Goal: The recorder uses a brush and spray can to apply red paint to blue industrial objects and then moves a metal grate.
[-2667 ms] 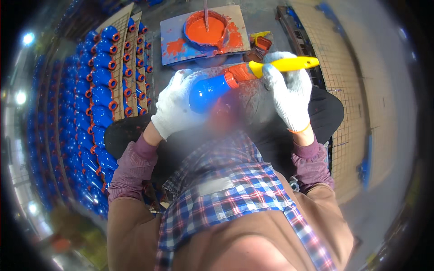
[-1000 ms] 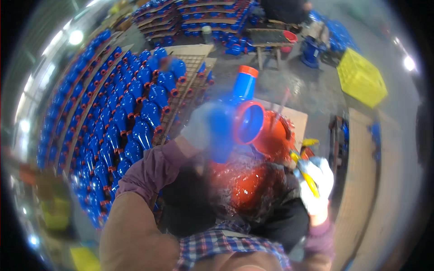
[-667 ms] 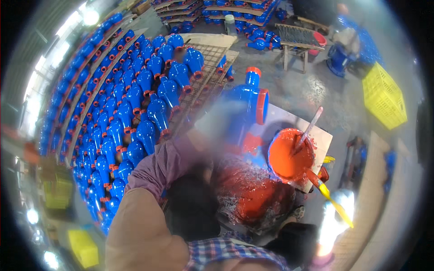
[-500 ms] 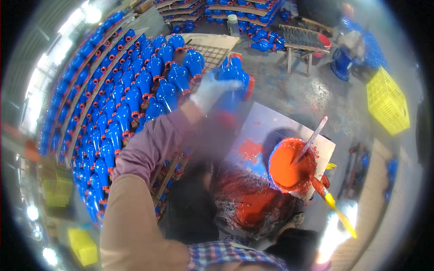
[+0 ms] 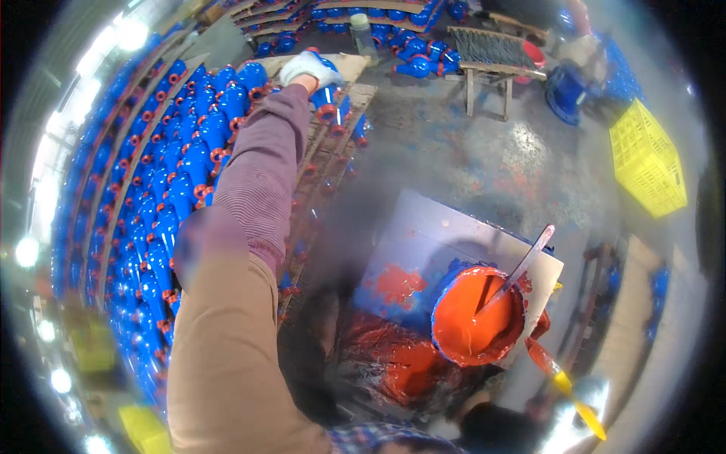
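Observation:
My left hand [image 5: 311, 70], in a white glove, is stretched to the far end of the rows and closed round a glossy blue vase-shaped piece [image 5: 324, 97] with a red rim. That piece is at the board, close to other blue pieces; whether its base rests there is hidden by the glove. At the lower right, my right hand [image 5: 586, 399] is washed out by glare and holds a paintbrush [image 5: 561, 380] with a yellow handle and red-coated bristle end. Left of the brush stands a bucket of orange-red paint [image 5: 470, 325] with a stirring stick [image 5: 522, 265] leaning in it.
Rows of blue pieces [image 5: 181, 189] fill the left side. The bucket stands on a paint-stained board [image 5: 378, 250]. A yellow crate [image 5: 646, 159] is at the right, a small wooden bench [image 5: 495, 57] at the back, and a jar [image 5: 363, 36] behind the rows.
My left hand has carried the blue piece away from above the paint board, leftward and far out to the rows. My right hand keeps the brush near the bucket. The view has shifted slightly.

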The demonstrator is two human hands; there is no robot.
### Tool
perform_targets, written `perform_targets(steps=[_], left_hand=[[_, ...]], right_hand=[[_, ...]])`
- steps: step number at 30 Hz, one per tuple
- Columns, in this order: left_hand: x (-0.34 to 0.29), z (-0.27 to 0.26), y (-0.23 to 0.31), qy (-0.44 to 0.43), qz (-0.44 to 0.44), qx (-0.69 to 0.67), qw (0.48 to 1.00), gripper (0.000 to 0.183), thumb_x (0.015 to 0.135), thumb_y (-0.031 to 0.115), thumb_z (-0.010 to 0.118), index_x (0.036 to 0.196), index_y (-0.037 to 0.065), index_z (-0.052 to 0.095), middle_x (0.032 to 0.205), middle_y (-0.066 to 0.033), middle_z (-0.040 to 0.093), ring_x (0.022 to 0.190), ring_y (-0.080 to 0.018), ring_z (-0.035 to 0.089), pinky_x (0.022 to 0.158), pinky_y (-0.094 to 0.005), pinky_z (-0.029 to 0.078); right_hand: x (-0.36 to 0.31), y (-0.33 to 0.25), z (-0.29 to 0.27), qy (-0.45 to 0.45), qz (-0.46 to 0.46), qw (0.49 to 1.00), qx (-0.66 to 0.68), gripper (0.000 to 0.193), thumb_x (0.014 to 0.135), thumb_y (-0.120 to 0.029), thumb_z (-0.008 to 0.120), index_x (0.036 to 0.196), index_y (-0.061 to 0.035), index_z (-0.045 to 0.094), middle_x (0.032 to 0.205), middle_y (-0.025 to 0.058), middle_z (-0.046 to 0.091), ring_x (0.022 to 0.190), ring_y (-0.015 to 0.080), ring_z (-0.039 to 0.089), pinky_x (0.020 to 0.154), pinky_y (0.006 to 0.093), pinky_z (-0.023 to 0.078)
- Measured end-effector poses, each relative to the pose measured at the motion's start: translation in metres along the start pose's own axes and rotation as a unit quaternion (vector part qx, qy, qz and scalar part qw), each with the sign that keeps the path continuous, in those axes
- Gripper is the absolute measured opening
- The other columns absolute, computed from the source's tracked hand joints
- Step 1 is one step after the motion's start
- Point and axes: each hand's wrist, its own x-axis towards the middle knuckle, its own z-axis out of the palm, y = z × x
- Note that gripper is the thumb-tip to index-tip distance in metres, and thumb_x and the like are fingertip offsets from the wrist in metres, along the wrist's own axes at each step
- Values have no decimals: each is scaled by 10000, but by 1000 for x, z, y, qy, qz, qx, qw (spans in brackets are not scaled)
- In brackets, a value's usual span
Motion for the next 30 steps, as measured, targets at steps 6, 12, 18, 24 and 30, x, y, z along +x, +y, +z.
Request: perform_targets(steps=[6, 12, 18, 24, 30], left_hand=[[16, 20, -22, -35, -19, 101, 994, 876, 646, 696, 731, 1307, 124, 681, 1332, -129, 665, 1143, -296, 680, 966, -406, 529], [5, 18, -41, 47, -8, 94, 994, 920, 716, 775, 647, 1337, 96, 650, 1459, -245, 513, 1361, -400, 477, 1082, -438, 434], [-108, 7, -54, 222, 122, -111, 961, 524, 783, 485, 714, 1087, 60, 738, 1182, -217, 644, 1147, -388, 588, 1005, -461, 473], [-317, -17, -57, 47, 334, -263, 904, 388, 790, 183, 788, 1127, 12, 699, 1179, -122, 647, 1040, -228, 656, 899, -339, 514], [-461, -87, -56, -198, 315, -422, 827, 396, 698, -1, 758, 1078, -36, 650, 1114, -137, 619, 962, -230, 623, 837, -348, 527]], right_hand=[[10, -17, 4, 146, -119, 962, 198, 156, 848, -117, 772, 825, -85, 621, 803, 60, 643, 787, 268, 637, 761, 390, 534], [10, -14, 8, 150, -104, 959, 216, 165, 862, -135, 774, 815, -90, 622, 807, 59, 651, 797, 279, 644, 759, 415, 537], [2, -5, 31, 188, -14, 948, 255, 258, 975, -286, 658, 942, -61, 537, 588, 16, 516, 369, 93, 468, 322, 220, 369], [4, -10, 31, 214, 87, 919, 320, 320, 979, -322, 647, 1130, -41, 630, 852, 8, 585, 573, 41, 431, 508, 217, 355], [17, 21, 32, 156, 54, 948, 274, 325, 978, -81, 554, 1300, -62, 598, 698, 24, 538, 587, 113, 499, 529, 271, 387]])
